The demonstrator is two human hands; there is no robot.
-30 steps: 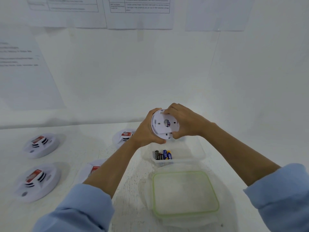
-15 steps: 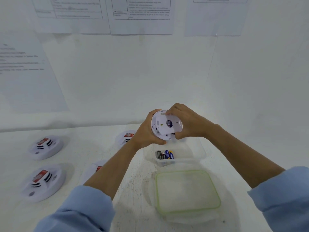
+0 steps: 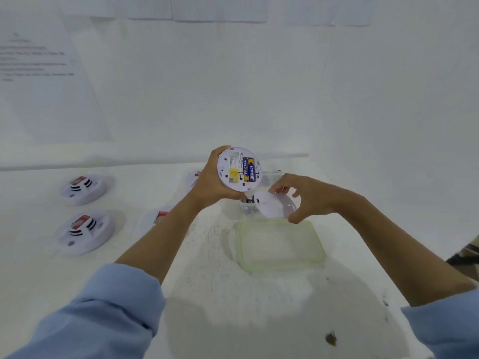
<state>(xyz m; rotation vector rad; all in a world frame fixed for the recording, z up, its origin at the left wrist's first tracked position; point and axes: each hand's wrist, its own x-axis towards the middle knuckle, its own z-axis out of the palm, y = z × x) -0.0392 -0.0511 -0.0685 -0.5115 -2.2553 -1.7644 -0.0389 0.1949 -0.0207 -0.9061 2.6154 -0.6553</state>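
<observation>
Five round white plastic smoke detectors were in view: the rear-left detector (image 3: pixel 84 189), the front-left detector (image 3: pixel 86 233), the part-hidden front detector (image 3: pixel 158 217), the part-hidden rear detector (image 3: pixel 193 176) and the upturned detector (image 3: pixel 234 168) held aloft. Two blue-and-yellow batteries (image 3: pixel 248 169) sat in it. Besides these there were single items only: one round white cover plate (image 3: pixel 274 205), one clear green-rimmed rectangular lid (image 3: pixel 280 244) and one clear plastic tub (image 3: pixel 247 209).

The round white smoke detector (image 3: pixel 234 168) is raised on edge, its uncovered back showing two blue-and-yellow batteries (image 3: pixel 248 169), while the separate white back plate (image 3: pixel 274 207) tilts just below-right of it
</observation>
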